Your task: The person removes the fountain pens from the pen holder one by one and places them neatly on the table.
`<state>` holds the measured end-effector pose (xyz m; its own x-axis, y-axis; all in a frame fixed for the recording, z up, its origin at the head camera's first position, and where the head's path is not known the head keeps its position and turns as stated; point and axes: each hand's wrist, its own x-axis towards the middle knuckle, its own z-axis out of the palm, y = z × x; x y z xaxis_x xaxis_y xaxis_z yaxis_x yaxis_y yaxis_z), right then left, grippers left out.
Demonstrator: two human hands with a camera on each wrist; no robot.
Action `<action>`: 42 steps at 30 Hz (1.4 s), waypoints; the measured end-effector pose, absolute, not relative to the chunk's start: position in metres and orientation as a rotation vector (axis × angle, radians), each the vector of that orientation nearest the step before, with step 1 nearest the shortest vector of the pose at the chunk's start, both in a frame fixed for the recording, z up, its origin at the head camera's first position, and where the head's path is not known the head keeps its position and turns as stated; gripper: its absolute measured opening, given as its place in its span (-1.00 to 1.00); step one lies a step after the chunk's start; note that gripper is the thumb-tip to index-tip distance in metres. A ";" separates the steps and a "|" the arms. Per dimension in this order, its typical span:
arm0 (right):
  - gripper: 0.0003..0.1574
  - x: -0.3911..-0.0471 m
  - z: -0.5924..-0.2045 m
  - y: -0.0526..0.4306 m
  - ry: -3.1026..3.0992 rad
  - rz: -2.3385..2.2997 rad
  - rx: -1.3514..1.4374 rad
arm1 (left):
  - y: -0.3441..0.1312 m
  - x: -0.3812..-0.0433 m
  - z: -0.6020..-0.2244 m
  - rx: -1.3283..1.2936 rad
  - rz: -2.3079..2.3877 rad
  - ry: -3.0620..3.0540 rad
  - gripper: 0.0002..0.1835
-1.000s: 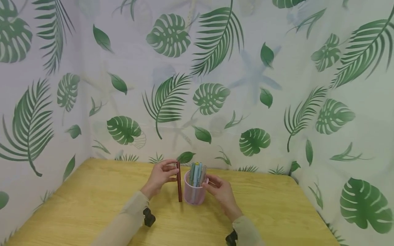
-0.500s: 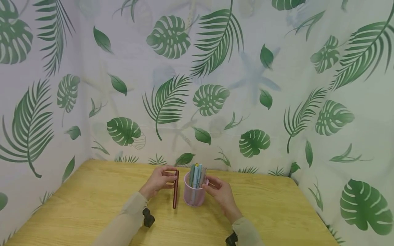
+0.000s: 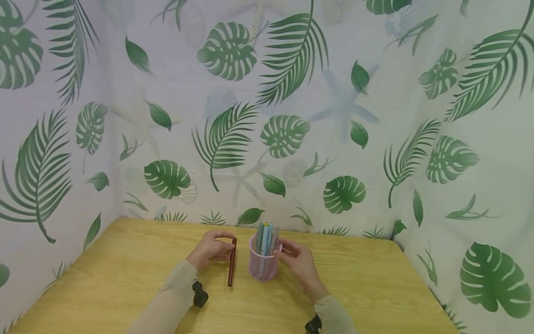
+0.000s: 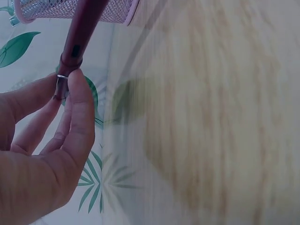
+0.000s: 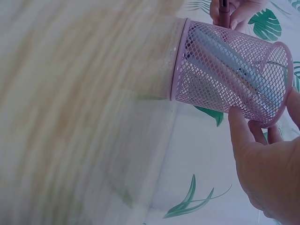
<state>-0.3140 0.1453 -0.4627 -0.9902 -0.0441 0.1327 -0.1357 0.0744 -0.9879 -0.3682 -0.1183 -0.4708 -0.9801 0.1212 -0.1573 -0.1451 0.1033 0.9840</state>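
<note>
My left hand [image 3: 211, 249] pinches a slim dark red pen [image 3: 231, 266] near its top, between thumb and fingers. The pen stands nearly upright, left of a pink mesh pen holder [image 3: 263, 270] and apart from it. Up close in the left wrist view, a silver ring shows on the pen [image 4: 83, 35] beside the fingertips. Whether its lower end touches the table cannot be told. My right hand [image 3: 303, 265] holds the pen holder by its right side, thumb against the mesh [image 5: 225, 70] and fingers near the rim. Several blue, green and greyish pens [image 3: 265, 239] stand inside.
A yellow wood-grain table [image 3: 354, 278] lies under both hands. Behind it and at both sides hang white cloth walls [image 3: 308, 195] printed with green leaves. Each sleeve cuff has a black device [image 3: 200, 294] at the wrist.
My left hand has moved left and toward me with the dark red pen, widening the space to the pen holder. The right hand and the holder have stayed nearly in place.
</note>
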 end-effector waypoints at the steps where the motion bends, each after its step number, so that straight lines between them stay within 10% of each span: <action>1: -0.45 -0.314 -0.463 0.145 -2.251 2.085 0.189 | -0.118 -0.369 -0.471 -0.032 1.976 2.176 -0.57; 42: -0.44 -0.315 -0.464 0.145 -2.272 2.066 0.141 | -0.117 -0.377 -0.480 -0.133 1.816 2.367 -0.62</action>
<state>-0.3150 0.1448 -0.4642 -0.9936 -0.0229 0.1109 -0.1126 0.0935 -0.9892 -0.3773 -0.1172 -0.4798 -0.9841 0.0235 -0.1762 -0.1641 0.2609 0.9513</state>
